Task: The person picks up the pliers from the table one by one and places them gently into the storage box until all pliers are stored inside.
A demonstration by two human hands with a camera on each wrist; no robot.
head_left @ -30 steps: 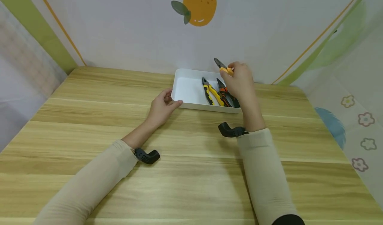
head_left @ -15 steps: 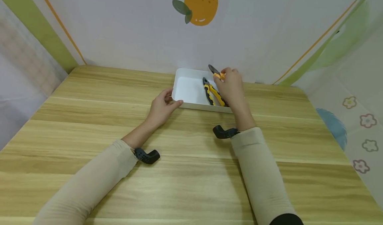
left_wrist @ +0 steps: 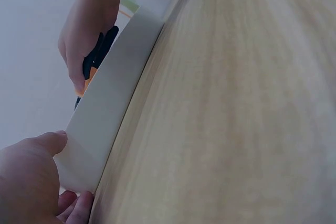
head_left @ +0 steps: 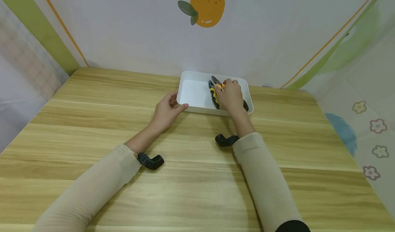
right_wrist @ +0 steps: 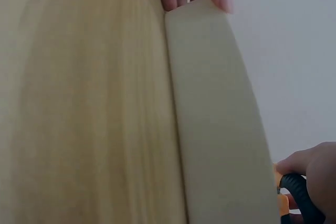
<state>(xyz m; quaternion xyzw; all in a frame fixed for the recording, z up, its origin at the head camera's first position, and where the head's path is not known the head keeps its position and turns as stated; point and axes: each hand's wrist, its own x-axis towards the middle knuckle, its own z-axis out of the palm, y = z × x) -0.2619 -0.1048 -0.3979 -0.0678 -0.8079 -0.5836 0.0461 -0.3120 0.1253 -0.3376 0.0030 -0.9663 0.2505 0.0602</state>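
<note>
A shallow white tray [head_left: 194,91] stands near the table's back edge. My left hand [head_left: 165,112] holds its left front corner, thumb at the rim and fingers against the side. My right hand [head_left: 230,96] is over the tray's right half and grips a pair of pliers [head_left: 216,80] by its orange and dark handles, jaws pointing to the back left. Just left of it lies a pair of yellow-and-black pliers [head_left: 214,95], partly covered by the hand. A black handle [head_left: 246,105] shows right of the hand; the rest of that tool is hidden.
The wood-grain table [head_left: 191,184] stretches in front of the tray. A pale wall cloth [head_left: 139,29] with a printed orange hangs close behind it. Each wrist carries a black camera mount [head_left: 151,161].
My right hand has moved left and down with the pliers, from above the tray's right side into the tray beside the yellow-and-black pliers. My left hand has stayed at the corner.
</note>
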